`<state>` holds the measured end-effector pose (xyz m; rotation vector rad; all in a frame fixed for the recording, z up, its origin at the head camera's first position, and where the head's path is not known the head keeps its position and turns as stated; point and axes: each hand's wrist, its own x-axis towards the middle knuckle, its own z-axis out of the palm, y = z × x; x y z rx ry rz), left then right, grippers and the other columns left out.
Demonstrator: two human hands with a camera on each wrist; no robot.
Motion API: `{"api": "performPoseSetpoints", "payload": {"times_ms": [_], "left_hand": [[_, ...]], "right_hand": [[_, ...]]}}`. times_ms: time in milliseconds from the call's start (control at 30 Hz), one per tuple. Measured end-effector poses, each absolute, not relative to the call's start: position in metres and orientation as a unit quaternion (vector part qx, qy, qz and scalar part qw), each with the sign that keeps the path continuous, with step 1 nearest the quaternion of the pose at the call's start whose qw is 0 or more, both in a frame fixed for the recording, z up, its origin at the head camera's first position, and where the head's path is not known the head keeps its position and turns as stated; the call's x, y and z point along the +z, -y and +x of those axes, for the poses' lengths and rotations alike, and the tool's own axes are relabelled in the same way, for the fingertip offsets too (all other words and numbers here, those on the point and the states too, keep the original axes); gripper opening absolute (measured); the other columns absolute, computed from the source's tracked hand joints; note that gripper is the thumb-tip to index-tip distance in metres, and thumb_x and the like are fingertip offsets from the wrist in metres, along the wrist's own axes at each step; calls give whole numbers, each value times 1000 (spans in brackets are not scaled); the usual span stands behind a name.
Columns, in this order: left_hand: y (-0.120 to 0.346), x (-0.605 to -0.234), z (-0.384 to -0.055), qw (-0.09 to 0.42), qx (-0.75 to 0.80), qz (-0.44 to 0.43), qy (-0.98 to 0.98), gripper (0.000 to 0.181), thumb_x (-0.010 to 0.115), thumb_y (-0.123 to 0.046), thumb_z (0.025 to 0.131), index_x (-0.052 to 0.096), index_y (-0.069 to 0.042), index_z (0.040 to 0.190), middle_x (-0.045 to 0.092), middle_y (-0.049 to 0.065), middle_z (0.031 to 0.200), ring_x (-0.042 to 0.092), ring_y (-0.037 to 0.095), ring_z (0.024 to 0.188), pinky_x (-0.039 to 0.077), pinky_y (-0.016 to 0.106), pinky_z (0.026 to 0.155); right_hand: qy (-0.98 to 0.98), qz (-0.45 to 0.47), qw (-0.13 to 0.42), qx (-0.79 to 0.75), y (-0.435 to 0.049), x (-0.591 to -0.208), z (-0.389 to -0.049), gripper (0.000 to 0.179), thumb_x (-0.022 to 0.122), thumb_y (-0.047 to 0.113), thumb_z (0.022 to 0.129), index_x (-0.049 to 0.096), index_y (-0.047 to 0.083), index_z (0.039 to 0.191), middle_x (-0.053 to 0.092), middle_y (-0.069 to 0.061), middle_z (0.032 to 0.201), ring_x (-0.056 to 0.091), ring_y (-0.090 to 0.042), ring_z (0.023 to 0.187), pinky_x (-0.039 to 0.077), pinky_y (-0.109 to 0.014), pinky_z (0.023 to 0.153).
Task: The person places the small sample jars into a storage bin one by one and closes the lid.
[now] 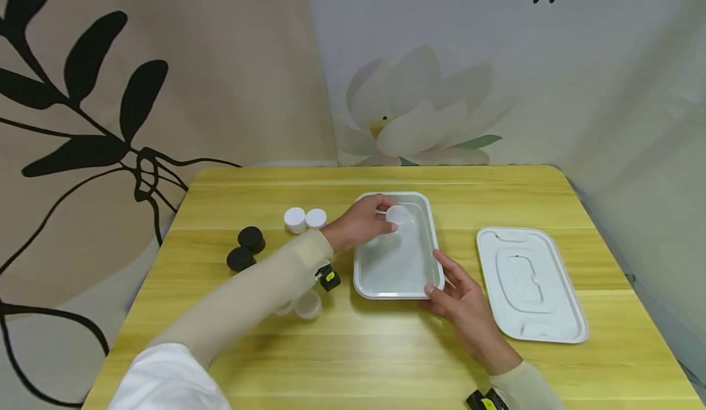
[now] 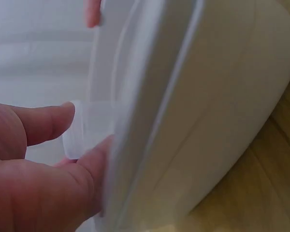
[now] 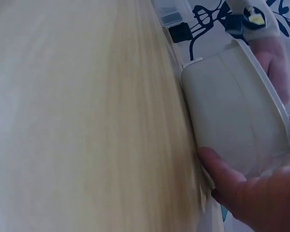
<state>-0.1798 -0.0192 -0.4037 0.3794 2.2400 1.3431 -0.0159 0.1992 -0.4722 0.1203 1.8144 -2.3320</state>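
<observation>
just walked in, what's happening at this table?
A person's left-hand grip pinches a small clear container over the open white tub. The right-hand grip holds the tub's near right corner. Left of it stand two black containers, two white containers and more clear containers, partly hidden by the arm. A white lid lies on the table to the tub's right.

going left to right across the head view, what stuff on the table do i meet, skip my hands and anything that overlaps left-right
Two black cylinders → two white cylinders → tray → lid.
</observation>
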Motion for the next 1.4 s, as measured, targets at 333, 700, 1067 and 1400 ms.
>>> {"api": "performPoseSetpoints", "payload": {"times_ms": [333, 700, 1067, 1400], "left_hand": [[-3, -422, -193, 243, 479, 140, -832, 43, 78, -4, 93, 64, -2, 134, 68, 14, 131, 65, 24, 118, 57, 32, 95], [-17, -434, -192, 227, 450, 79, -860, 46, 80, -2, 91, 63, -3, 133, 69, 15, 132, 66, 28, 116, 57, 41, 100], [-23, -443, -188, 196, 440, 73, -873, 43, 84, -9, 90, 64, -6, 129, 71, 12, 123, 67, 24, 106, 58, 39, 95], [-21, -429, -180, 180, 388, 109, -897, 54, 80, -26, 96, 57, -3, 139, 65, 14, 137, 63, 26, 114, 56, 42, 100]], "right_hand": [[-609, 36, 94, -787, -199, -471, -16, 77, 66, -4, 99, 30, 7, 166, 24, -18, 172, 64, -24, 128, 63, -41, 91], [-611, 26, 103, -785, -201, -477, -14, 77, 66, -3, 100, 30, 10, 166, 23, -19, 172, 57, -30, 136, 61, -47, 97], [-613, 24, 103, -783, -202, -476, -14, 76, 67, -1, 100, 32, 11, 166, 24, -19, 171, 60, -28, 134, 62, -46, 94], [-624, 18, 90, -776, -205, -476, -13, 76, 64, -3, 101, 29, 9, 167, 26, -19, 173, 55, -34, 139, 60, -50, 96]]}}
